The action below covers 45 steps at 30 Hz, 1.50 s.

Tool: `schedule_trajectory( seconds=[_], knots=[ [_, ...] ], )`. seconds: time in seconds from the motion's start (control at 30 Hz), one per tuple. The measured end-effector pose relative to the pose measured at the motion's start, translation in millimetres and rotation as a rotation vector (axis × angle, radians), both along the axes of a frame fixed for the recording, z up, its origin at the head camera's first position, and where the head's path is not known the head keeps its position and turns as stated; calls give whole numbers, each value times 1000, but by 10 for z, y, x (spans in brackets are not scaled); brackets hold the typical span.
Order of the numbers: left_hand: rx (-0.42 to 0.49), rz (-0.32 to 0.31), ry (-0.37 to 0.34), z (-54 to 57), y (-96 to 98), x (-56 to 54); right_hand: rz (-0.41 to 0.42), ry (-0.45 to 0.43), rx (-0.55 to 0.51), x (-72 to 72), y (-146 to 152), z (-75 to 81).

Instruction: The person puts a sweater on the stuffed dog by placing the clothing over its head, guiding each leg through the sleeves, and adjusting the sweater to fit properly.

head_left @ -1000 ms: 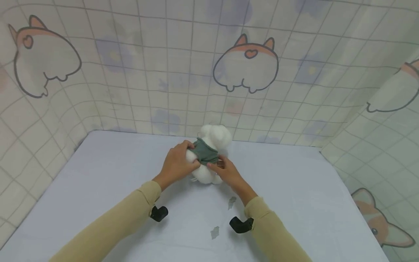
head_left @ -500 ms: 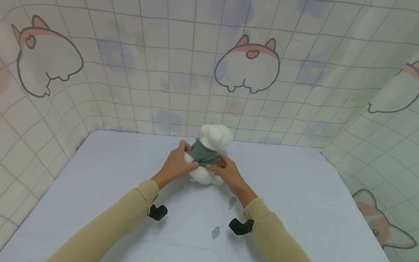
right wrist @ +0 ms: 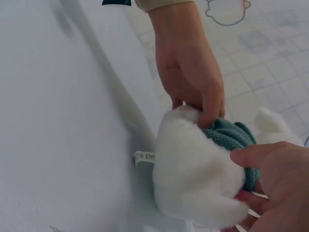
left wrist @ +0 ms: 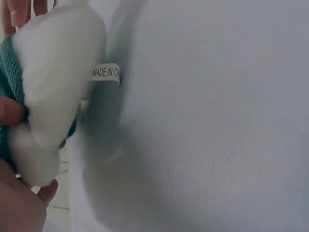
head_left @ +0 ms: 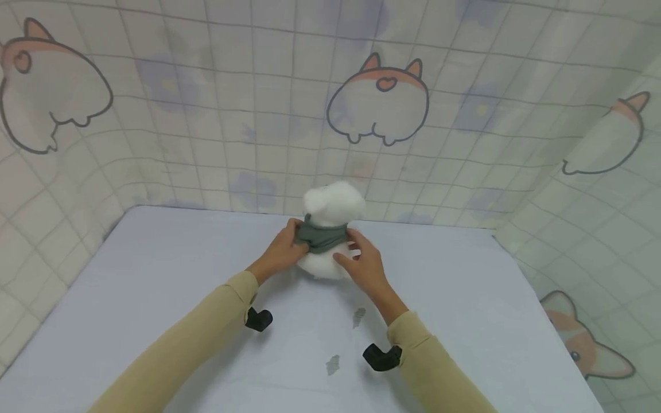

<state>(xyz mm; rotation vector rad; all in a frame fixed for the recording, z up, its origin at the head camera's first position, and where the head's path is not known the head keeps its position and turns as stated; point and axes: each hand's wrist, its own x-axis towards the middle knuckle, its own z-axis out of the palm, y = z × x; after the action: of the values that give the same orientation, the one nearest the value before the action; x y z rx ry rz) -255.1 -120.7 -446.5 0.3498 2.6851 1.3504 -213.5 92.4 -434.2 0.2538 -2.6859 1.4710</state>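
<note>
A white plush toy [head_left: 334, 203] with a fluffy head stands near the back edge of the table, its back towards me. Around its upper body is a green knitted sweater [head_left: 324, 237]. My left hand [head_left: 281, 250] grips the toy's left side, thumb on the sweater's lower edge. On the other side my right hand [head_left: 368, 265] holds the toy, its thumb in front and fingers bent behind. The right wrist view has the left hand [right wrist: 190, 67] beside a white limb at the sweater's edge. A printed tag [left wrist: 105, 72] sticks out from the toy's lower body.
The white table [head_left: 206, 246] meets a curtain [head_left: 232, 115] with a grid and cartoon dogs at the back and sides. Two small grey patches, one a nearer patch [head_left: 333, 365], lie between the forearms. A black wrist mount [head_left: 382, 358] hangs under each sleeve.
The toy has turned more upright, its head now higher and straighter over the body. Both hands moved with it, and the right thumb has come off the sweater's lower edge. The head view shifted slightly.
</note>
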Motion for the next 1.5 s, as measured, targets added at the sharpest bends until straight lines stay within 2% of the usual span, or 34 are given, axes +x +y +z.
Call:
schedule_trajectory(
  seconds=[0.13,0.27,0.37,0.43,0.53,0.6,0.7,0.8,0.93,1.07,1.17,1.3,1.5],
  knots=[
    [-126,37,55,-41,-34,-54,26,32,29,15,-76,-44],
    [-205,81,93,-64,-84,-43,58,97,75,35,-140,-75],
    [-202,115,106,-68,-112,13,63,135,117,45,-158,-81],
    [-170,147,133,-50,-117,72,61,150,135,34,-157,-79],
    [-113,183,209,-27,-98,168,67,181,138,-9,-148,-73],
    [-84,165,265,-10,-65,232,67,196,147,-46,-142,-76],
    [-82,85,321,0,-17,305,55,213,143,-92,-147,-96],
    [-98,28,364,-7,5,323,45,206,128,-120,-175,-128],
    [-113,46,410,-37,-11,271,50,201,106,-133,-222,-163],
    [-116,44,426,-48,-30,220,24,214,114,-150,-237,-172],
    [-129,38,452,-51,-38,208,8,237,132,-179,-236,-160],
    [-133,42,499,-53,-46,209,27,285,146,-218,-242,-131],
    [-178,-20,495,-52,-67,190,64,347,218,-236,-231,-115]
  ],
)
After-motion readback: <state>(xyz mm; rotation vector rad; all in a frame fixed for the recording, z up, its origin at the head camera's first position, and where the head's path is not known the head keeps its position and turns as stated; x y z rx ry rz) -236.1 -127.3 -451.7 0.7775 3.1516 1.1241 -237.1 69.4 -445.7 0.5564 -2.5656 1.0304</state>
